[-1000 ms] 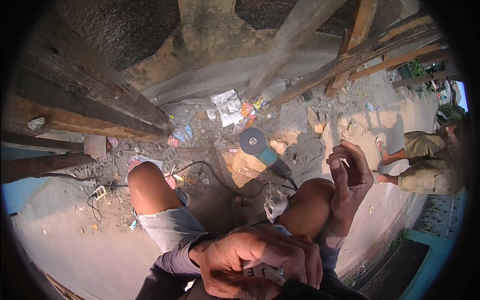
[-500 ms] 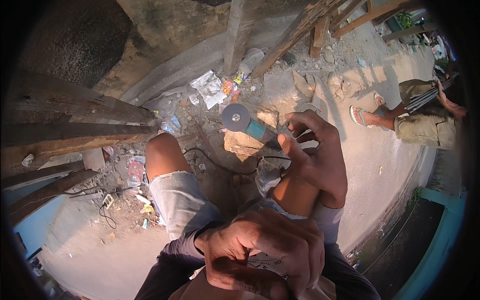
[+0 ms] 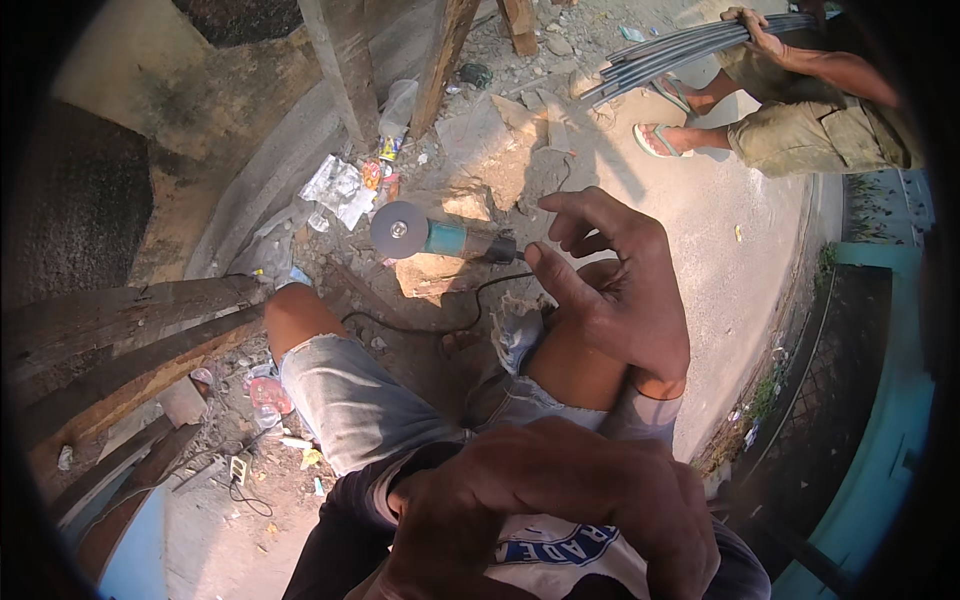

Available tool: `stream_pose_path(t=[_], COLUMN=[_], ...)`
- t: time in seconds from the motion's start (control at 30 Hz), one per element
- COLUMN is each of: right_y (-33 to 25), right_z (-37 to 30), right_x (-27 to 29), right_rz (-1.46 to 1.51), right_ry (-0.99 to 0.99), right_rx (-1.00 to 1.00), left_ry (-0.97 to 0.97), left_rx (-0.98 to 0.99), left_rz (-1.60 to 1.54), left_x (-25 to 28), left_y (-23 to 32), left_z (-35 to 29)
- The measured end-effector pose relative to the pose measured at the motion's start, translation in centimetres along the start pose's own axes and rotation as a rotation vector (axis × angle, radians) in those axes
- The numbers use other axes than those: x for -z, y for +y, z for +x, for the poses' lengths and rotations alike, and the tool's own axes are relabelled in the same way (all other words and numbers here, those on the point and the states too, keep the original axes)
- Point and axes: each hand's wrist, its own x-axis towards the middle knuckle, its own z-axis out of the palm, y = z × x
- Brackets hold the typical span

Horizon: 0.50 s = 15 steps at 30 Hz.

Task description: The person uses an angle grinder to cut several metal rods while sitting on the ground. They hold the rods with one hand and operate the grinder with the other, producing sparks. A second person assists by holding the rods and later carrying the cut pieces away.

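My right hand (image 3: 625, 290) hovers above my right knee, its thumb and fingers apart and nothing between them. Close to the camera at the bottom, my left hand (image 3: 560, 480) is in shade with its fingers curled round. Its fingertips are hidden, so whatever they may hold does not show. Just left of my right hand, an angle grinder (image 3: 447, 238) with a teal body and a grey disc lies across a rough stone block (image 3: 430, 277). Neither hand touches it. Its black cord (image 3: 410, 328) curves over the ground toward my legs.
Wooden posts (image 3: 345, 75) and beams (image 3: 130, 310) line the left and back by a stained wall. Crumpled foil (image 3: 340, 190) and rubble lie beyond the grinder. A white socket block (image 3: 240, 467) sits at left. At far right another person grips a bundle of dark rods (image 3: 690, 55).
The view has shifted, bringing more of the other person and the rods into sight. My left hand has come up nearer the camera. My right hand keeps much the same pose.
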Motion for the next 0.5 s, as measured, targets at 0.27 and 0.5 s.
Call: stream_pose_path(t=[0.27, 0.5], right_y=[-0.8, 0.0], right_z=[0.4, -0.9], right_x=[0.0, 1.5], right_rz=[0.0, 0.82], right_ry=[0.014, 0.583], right_rx=[0.056, 0.088], left_ry=[-0.306, 0.068], left_rx=[-0.043, 0.471], left_rz=[0.017, 0.803], left_x=[2.0, 13.3], left_y=[0.2, 11.3], left_z=[-0.5, -9.1])
